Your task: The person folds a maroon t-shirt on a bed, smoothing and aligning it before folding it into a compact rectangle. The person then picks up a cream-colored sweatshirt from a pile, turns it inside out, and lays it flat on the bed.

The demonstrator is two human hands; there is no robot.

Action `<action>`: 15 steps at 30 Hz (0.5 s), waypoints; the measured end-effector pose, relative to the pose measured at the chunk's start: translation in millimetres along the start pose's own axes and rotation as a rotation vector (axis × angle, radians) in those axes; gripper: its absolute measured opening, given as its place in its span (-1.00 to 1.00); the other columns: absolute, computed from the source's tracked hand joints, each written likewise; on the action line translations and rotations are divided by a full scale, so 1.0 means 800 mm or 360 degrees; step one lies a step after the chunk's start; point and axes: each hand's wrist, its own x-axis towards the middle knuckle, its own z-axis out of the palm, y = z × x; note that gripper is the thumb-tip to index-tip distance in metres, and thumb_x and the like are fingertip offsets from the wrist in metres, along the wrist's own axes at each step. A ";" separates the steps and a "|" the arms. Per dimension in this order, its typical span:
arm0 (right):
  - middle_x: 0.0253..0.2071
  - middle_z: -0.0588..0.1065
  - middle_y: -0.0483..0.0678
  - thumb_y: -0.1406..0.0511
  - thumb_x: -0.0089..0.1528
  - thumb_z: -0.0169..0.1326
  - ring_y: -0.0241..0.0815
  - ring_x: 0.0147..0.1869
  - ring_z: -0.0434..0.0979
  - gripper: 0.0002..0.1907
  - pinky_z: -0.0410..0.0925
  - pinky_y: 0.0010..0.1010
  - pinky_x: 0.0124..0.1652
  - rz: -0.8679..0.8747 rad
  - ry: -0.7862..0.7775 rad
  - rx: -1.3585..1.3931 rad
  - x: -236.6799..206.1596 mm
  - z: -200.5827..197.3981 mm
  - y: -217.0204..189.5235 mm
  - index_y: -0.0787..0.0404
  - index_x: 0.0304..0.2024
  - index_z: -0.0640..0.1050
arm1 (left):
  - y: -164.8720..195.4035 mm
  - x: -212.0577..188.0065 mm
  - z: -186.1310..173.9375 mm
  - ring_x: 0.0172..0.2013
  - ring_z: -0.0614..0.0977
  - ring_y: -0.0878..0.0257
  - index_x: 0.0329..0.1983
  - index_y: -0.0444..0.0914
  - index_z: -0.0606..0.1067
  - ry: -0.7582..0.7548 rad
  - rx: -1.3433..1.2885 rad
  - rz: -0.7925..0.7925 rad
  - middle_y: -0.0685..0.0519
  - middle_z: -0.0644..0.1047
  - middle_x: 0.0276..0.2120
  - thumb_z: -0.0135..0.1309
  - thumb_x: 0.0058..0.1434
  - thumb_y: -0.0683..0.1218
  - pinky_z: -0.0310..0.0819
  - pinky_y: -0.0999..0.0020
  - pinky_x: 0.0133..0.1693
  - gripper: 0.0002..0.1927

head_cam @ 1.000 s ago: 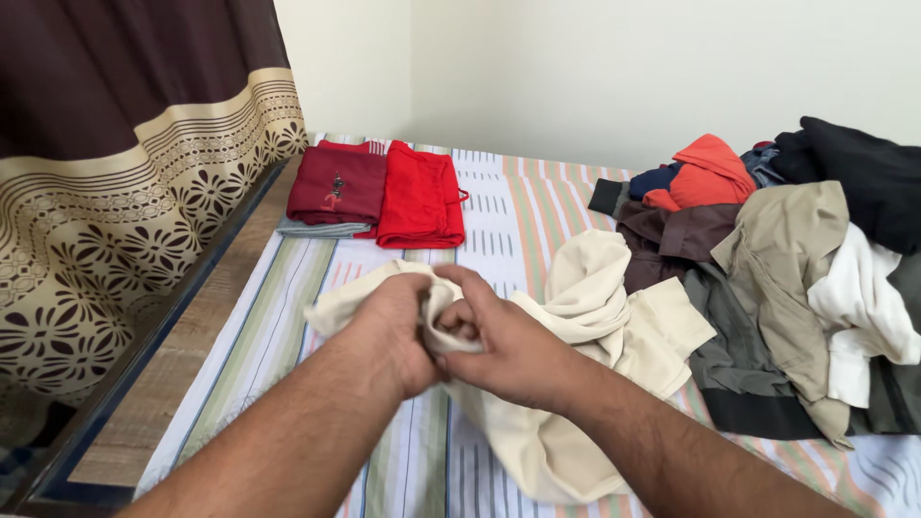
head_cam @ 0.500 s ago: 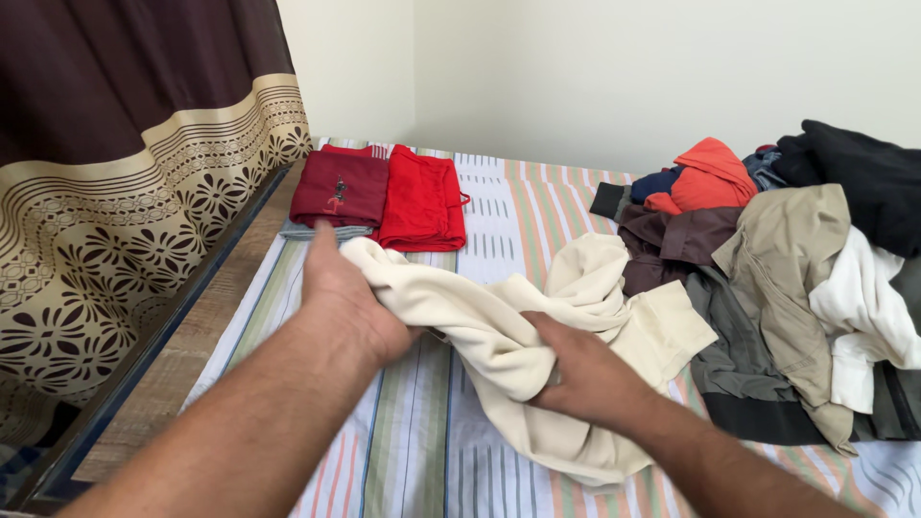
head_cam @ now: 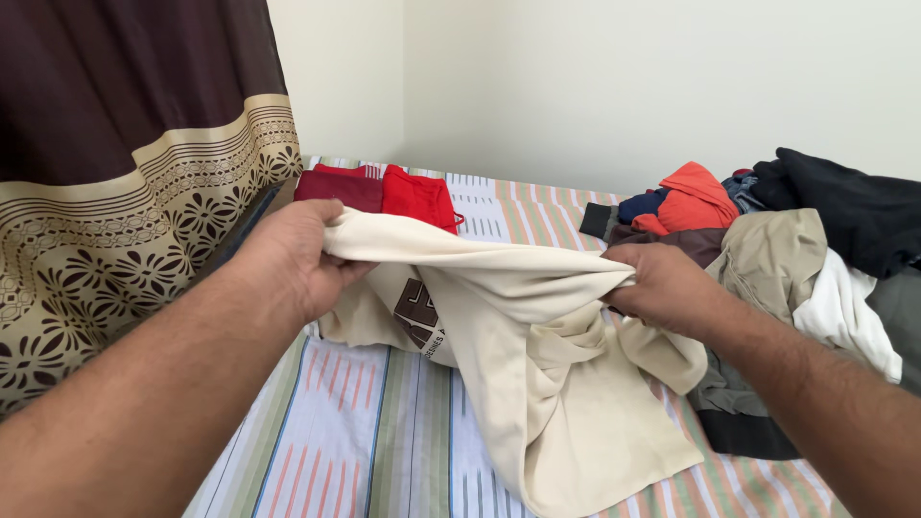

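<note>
You are at the spreading-out step: the cream shirt (head_cam: 537, 364) hangs stretched between your hands above the striped bedsheet (head_cam: 384, 451), its lower part draped towards 6 o'clock. Your left hand (head_cam: 293, 254) sits at 9 o'clock, fingers closed on one edge; your right hand (head_cam: 662, 283) at 3 o'clock pinches the other. Both forearms reach forward, wrists level. Judging from this, you next need even tension and a flat lay-down.

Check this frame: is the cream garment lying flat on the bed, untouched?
No: the left hand and right hand hold the cream garment stretched between them.
</note>
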 end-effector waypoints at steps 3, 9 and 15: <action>-0.42 0.60 -0.14 0.24 0.16 0.25 -0.34 -0.41 0.48 -0.70 0.39 -0.42 -0.37 -0.0011 -0.0143 0.0034 -0.007 0.004 -0.012 0.12 -0.05 0.67 | 0.007 0.001 -0.009 0.11 0.62 0.03 0.19 -0.35 0.35 0.0050 0.0206 0.0131 -0.17 0.51 0.12 -0.18 0.44 -0.01 0.54 0.08 0.12 -0.61; -0.25 0.63 -0.12 0.16 0.18 0.23 -0.38 -0.20 0.55 -0.62 0.45 -0.45 -0.17 -0.0077 -0.0573 0.0250 -0.027 0.042 0.007 0.20 -0.02 0.66 | 0.009 0.045 -0.034 0.12 0.62 0.06 0.23 -0.36 0.33 0.0067 -0.0188 0.0082 -0.10 0.52 0.13 -0.25 0.46 -0.06 0.53 0.04 0.14 -0.61; 0.11 0.60 -0.06 0.18 0.19 0.22 -0.24 0.18 0.57 -0.48 0.36 -0.38 0.21 -0.0426 -0.1136 0.0045 -0.075 0.131 0.034 0.17 0.18 0.53 | -0.038 0.079 -0.100 0.16 0.62 0.02 0.26 -0.40 0.38 0.0192 -0.0335 -0.0166 -0.18 0.55 0.18 -0.18 0.45 -0.06 0.54 0.07 0.20 -0.58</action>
